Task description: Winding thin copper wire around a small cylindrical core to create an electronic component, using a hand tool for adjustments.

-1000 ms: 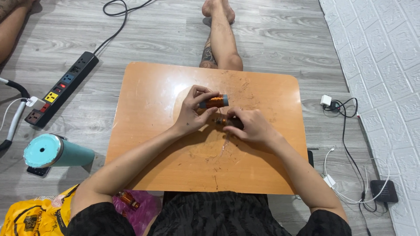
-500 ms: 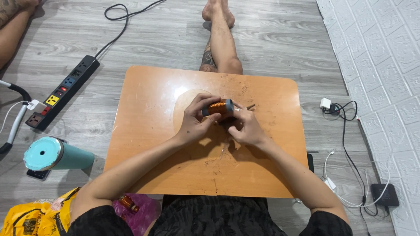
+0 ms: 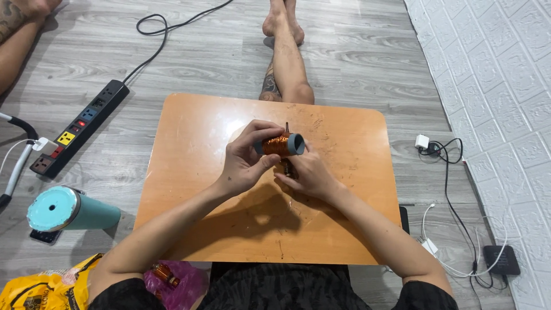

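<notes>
While the person sits on the floor with a low table [image 3: 189,229] across the lap, both hands meet over its middle. Nearest the body, the right hand [image 3: 310,175] rests low on the tabletop, curled around a small dark part; how tightly it holds cannot be told, since the fingers hide most of it. Just above, the left hand [image 3: 247,161] grasps a spool of copper wire [image 3: 282,144] between thumb and fingers, held clear of the table with its grey end flange turned rightward. The spool looks stiff and, for its size, probably dense, as tightly wound metal tends to be. Its thin windings could likely scratch or slip loose under hard pressure, so the plain grey flanges seem the safer places to pinch, rather than the coil itself. A thin dark stub stands up just behind it. Farther off on the grey floor lie a teal tumbler [image 3: 69,211], a black power strip [image 3: 80,127], and the person's outstretched legs [image 3: 284,63].
</notes>
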